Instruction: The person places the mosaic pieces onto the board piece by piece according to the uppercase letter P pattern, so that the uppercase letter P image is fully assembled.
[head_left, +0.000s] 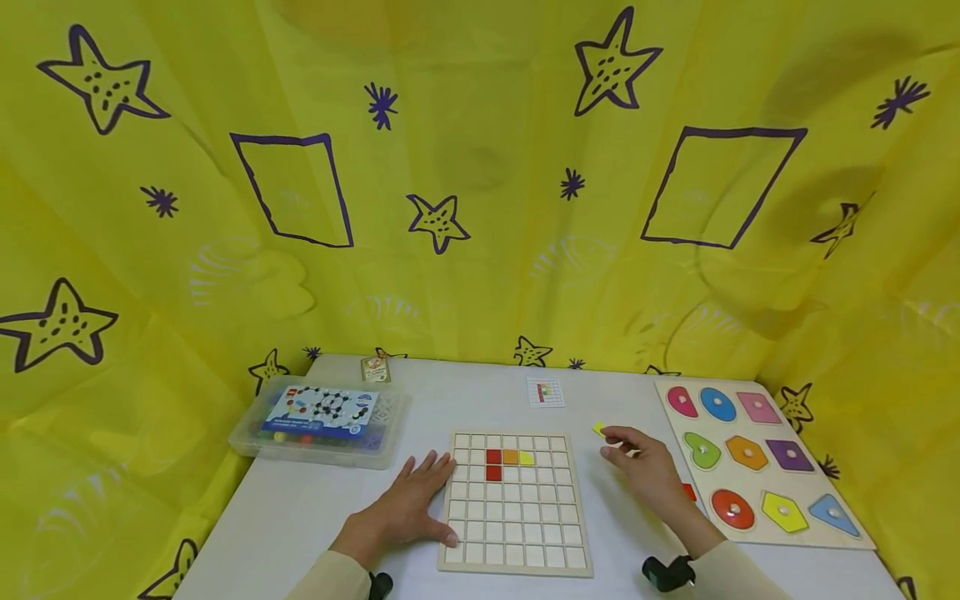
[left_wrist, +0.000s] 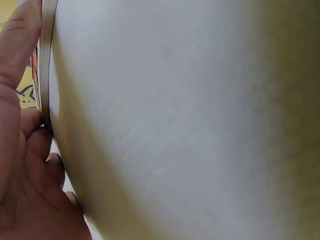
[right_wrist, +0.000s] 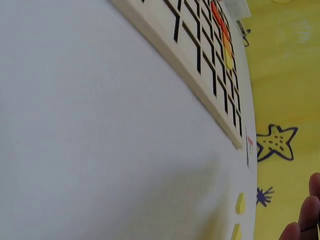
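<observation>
A wooden grid board (head_left: 516, 571) lies on the table, with two red square tiles (head_left: 493, 472), an orange tile (head_left: 511, 457) and a yellow tile (head_left: 527, 458) in its cells. My left hand (head_left: 412, 504) rests against the board's left edge, fingers spread and thumb at the lower corner. The left wrist view shows that hand (left_wrist: 35, 185) at the edge. To the board's right, my right hand (head_left: 645, 471) has its fingertips beside a small yellow piece (head_left: 599, 428); thumb and index finger look apart. Two yellow pieces (right_wrist: 240, 203) lie near its fingers (right_wrist: 309, 212) in the right wrist view.
A small pattern card (head_left: 545, 392) lies behind the board. The shape puzzle board (head_left: 720, 483) is on the right, with a red piece (head_left: 688, 492) by its edge. At left sits a clear plastic case (head_left: 322, 425), with a small tag (head_left: 376, 369) behind it.
</observation>
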